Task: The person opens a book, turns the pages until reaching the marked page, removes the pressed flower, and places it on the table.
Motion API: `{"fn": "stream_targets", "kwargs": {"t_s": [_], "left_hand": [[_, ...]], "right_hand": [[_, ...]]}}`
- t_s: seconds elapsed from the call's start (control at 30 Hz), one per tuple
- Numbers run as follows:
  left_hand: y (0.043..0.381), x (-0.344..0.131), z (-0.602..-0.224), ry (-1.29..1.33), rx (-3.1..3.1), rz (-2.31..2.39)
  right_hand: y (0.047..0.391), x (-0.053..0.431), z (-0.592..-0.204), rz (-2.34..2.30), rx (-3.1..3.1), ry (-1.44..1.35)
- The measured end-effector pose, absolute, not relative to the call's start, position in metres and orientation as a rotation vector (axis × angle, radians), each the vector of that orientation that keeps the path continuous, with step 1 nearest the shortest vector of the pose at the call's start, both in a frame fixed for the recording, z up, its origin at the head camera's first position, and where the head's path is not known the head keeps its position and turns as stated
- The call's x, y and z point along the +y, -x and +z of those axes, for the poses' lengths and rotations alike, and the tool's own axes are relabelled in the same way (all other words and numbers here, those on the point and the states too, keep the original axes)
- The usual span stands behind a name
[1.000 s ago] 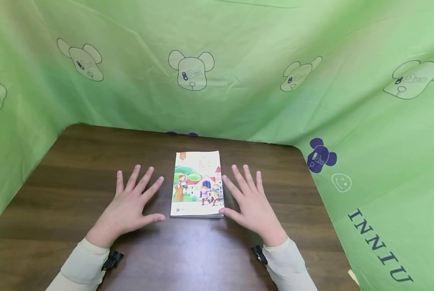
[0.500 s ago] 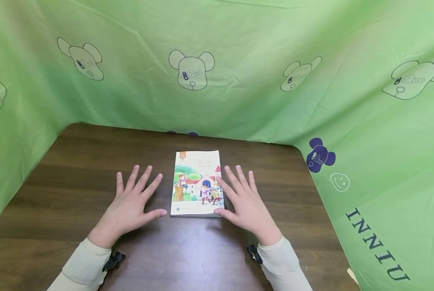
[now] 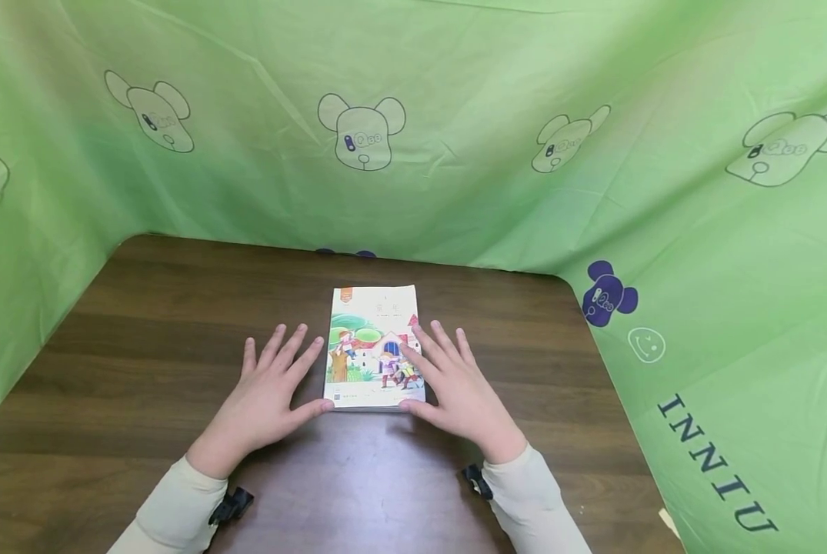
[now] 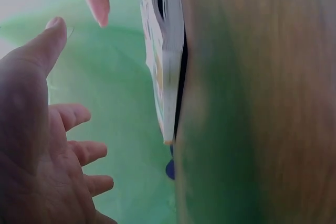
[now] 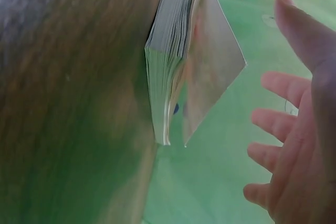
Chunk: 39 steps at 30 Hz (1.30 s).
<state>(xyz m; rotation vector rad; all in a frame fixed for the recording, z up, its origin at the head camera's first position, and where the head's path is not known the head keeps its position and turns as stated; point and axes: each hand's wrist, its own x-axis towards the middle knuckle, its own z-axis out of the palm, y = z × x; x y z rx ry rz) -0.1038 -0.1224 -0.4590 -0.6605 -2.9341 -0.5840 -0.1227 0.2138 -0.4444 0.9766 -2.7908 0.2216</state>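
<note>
A paperback book (image 3: 369, 355) with an illustrated cover of children, a tree and a house lies flat on the brown table. My left hand (image 3: 264, 404) is held over its left side with fingers spread, thumb tip at the lower left corner. Over the right edge hovers my right hand (image 3: 465, 396), also spread. Both wrist views show a gap between the hands and the book. In the right wrist view the front cover (image 5: 212, 72) stands slightly lifted from the page block (image 5: 167, 61). Neither hand holds anything.
The wood-grain table (image 3: 178, 308) extends around the book. A green curtain (image 3: 455, 208) printed with bear heads closes off the back and both sides. Black clips (image 3: 231, 506) sit at the sleeve cuffs.
Both hands have moved inward: the left went right, its thumb reaching the book's corner, and the right went left, its fingers now over the cover. The book has not visibly moved.
</note>
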Motion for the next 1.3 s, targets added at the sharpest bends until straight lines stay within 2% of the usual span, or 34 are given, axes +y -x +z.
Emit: {"fn": "stream_targets", "kwargs": {"t_s": [0.63,1.3], "left_hand": [[0.099,-0.082,-0.470,0.723,-2.954,-0.714],[0.104,-0.065,-0.468,0.750,-3.085,-0.630]], "right_hand": [[0.122,0.203,-0.452,0.206,-2.894,-0.983],[0.122,0.200,-0.455,0.105,-2.893,-1.001]]}}
